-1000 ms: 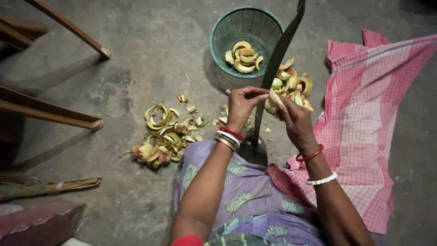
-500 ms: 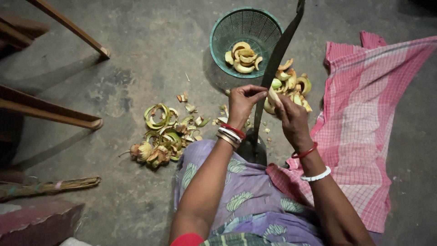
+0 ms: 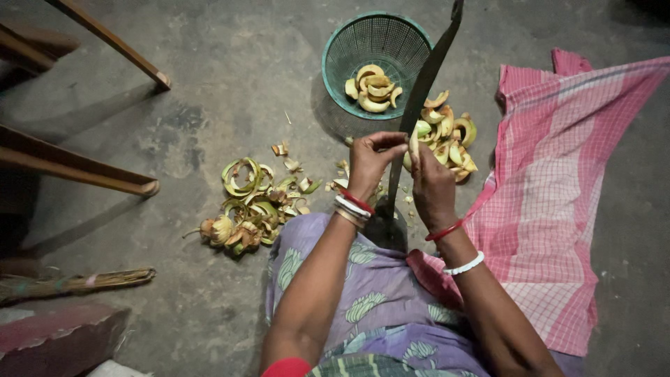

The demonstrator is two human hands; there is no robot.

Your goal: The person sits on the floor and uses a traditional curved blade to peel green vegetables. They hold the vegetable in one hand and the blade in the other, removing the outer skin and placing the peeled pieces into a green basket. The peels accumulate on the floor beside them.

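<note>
A tall curved upright blade [image 3: 427, 73] rises from a base near my knees on the concrete floor. My left hand [image 3: 370, 162] and my right hand [image 3: 430, 183] both pinch one pale vegetable slice [image 3: 414, 143] against the blade's edge, one hand on each side. Behind my right hand lies a pile of cut yellow-green slices [image 3: 447, 132]. A green mesh basket [image 3: 349, 49] beyond the blade holds a few curved slices [image 3: 373, 87].
A heap of green peels and stem ends [image 3: 248, 206] lies left of my knee. Wooden furniture legs [image 3: 77, 171] slant in from the left. A pink checked cloth [image 3: 558, 181] spreads on the right. A broom bundle [image 3: 77, 285] lies at lower left.
Both hands have shifted slightly up and left along the blade, the right hand moving closer to the left, still holding the slice.
</note>
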